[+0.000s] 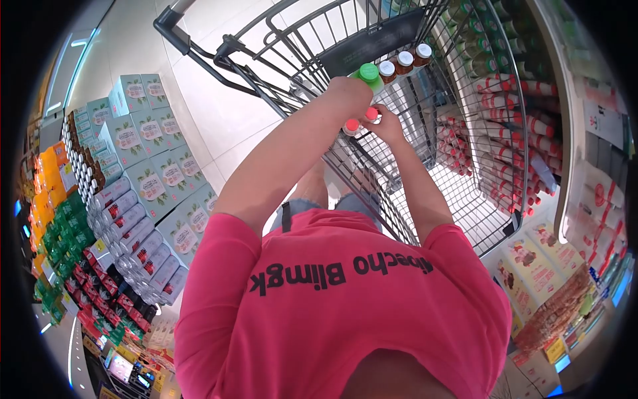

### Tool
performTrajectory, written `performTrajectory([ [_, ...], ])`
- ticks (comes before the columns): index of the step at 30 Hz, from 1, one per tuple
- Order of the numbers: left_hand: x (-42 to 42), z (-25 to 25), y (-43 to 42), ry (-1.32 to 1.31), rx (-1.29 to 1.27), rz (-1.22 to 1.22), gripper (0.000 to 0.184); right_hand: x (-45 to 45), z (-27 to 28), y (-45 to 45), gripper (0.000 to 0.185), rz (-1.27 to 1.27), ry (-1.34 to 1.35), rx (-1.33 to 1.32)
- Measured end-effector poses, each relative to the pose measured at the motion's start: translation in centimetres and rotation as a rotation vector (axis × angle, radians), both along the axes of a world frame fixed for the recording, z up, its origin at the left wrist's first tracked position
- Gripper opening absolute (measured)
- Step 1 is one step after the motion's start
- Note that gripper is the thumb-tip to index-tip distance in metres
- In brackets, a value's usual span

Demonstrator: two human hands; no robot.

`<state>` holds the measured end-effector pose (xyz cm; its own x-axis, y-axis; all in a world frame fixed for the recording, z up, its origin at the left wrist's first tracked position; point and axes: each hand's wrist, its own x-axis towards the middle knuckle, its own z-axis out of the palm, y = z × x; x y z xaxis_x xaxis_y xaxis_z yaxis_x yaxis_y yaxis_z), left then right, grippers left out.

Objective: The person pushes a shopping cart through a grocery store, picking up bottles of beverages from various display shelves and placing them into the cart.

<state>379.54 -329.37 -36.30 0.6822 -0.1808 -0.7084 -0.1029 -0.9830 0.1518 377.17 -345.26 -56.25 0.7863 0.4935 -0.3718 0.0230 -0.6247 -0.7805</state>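
My right hand (pixel 387 125) is closed at a small bottle with a red cap (pixel 371 114), its fingers against the neck just under the cap. A second red-capped bottle (pixel 351 126) stands right beside it. My left hand (pixel 352 95) is bent over next to a green bottle with a green cap (pixel 369 73). Its fingers are turned away and hidden, so its grip does not show. Beyond the green bottle, three brown bottles with white caps (pixel 404 61) stand in a row inside the shopping cart (pixel 465 206).
The cart's handle (pixel 178 30) is at upper left. Stacked pale green cartons (pixel 151 179) and shrink-wrapped cans (pixel 143 236) stand to the left. At right, a shelf holds many red-capped bottles (pixel 508 126) close to the cart. Printed cartons (pixel 541 263) are at lower right.
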Motion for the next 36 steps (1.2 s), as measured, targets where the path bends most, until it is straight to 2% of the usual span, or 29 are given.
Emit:
performTrajectory([
  [6, 0.1, -0.5, 0.3, -0.076, -0.014, -0.002, 0.014, 0.7, -1.1, 0.2, 0.067, 0.047, 0.102, 0.053],
  [7, 0.1, -0.7, 0.3, -0.097, -0.006, 0.002, 0.014, 0.7, -3.2, 0.0, 0.077, 0.050, 0.220, 0.080],
  [8, 0.2, -0.8, 0.4, -0.120, 0.003, 0.003, 0.015, 0.5, -4.9, -0.5, 0.085, 0.059, 0.159, 0.135],
  [10, 0.0, -0.9, 0.5, -0.174, 0.000, -0.002, 0.015, 0.2, -5.0, -1.2, 0.087, 0.006, 0.211, 0.088],
  [12, 0.1, -1.2, 0.6, -0.213, -0.014, -0.004, 0.015, -0.4, -5.8, -2.4, 0.084, -0.034, 0.148, 0.072],
  [16, 0.1, -1.9, 0.8, -0.271, -0.072, 0.038, 0.015, -1.7, -2.2, -5.7, 0.068, -0.117, 0.370, 0.081],
  [18, 0.2, -1.7, 0.7, -0.325, -0.104, 0.071, 0.014, -2.1, -0.7, -7.6, 0.061, -0.114, 0.358, 0.095],
  [19, 0.0, -2.6, 0.8, -0.440, -0.159, 0.067, 0.013, -2.4, 0.6, -8.4, 0.055, -0.189, 0.434, 0.148],
  [20, -0.1, -2.3, 0.5, -0.486, -0.182, 0.075, 0.012, -2.0, 1.6, -9.5, 0.043, -0.155, 0.487, 0.152],
  [21, -0.4, -1.8, 0.0, -0.537, -0.210, 0.070, 0.012, -1.6, 2.3, -10.5, 0.038, -0.150, 0.497, 0.289],
  [22, -0.8, -1.5, -0.4, -0.560, -0.254, 0.051, 0.012, -1.3, 2.7, -11.5, 0.035, -0.177, 0.495, 0.257],
  [24, -2.2, 1.3, -2.3, -0.525, -0.341, 0.096, 0.015, -0.3, 6.5, -13.2, 0.032, -0.214, 0.402, 0.266],
  [25, -3.0, 2.7, -3.1, -0.408, -0.410, 0.090, 0.015, 0.1, 7.8, -14.2, 0.034, -0.278, 0.320, 0.239],
  [27, -4.2, 1.9, -4.0, -0.340, -0.465, -0.005, 0.025, 1.8, 13.1, -16.2, 0.036, -0.379, 0.273, 0.401],
  [29, -4.6, 0.9, -4.4, -0.314, -0.506, -0.063, 0.025, 3.3, 17.2, -18.2, 0.036, -0.442, 0.139, 0.508],
  [31, -3.6, 2.1, -5.0, -0.259, -0.489, -0.066, 0.027, 4.0, 25.2, -19.7, 0.034, -0.573, 0.038, 0.453],
  [32, -3.3, 2.5, -5.0, -0.227, -0.477, -0.055, 0.028, 5.3, 24.2, -21.4, 0.033, -0.557, -0.123, 0.570],
  [33, -2.9, 1.9, -4.8, -0.281, -0.457, -0.040, 0.031, 5.9, 27.8, -22.0, 0.033, -0.596, -0.162, 0.561],
  [34, -2.6, 1.2, -4.6, -0.283, -0.411, -0.024, 0.032, 7.4, 27.5, -23.2, 0.032, -0.615, -0.317, 0.623],
  [36, -2.0, -0.1, -4.3, -0.284, -0.319, 0.017, 0.035, 10.1, 30.0, -25.1, 0.034, -0.628, -0.358, 0.727],
])
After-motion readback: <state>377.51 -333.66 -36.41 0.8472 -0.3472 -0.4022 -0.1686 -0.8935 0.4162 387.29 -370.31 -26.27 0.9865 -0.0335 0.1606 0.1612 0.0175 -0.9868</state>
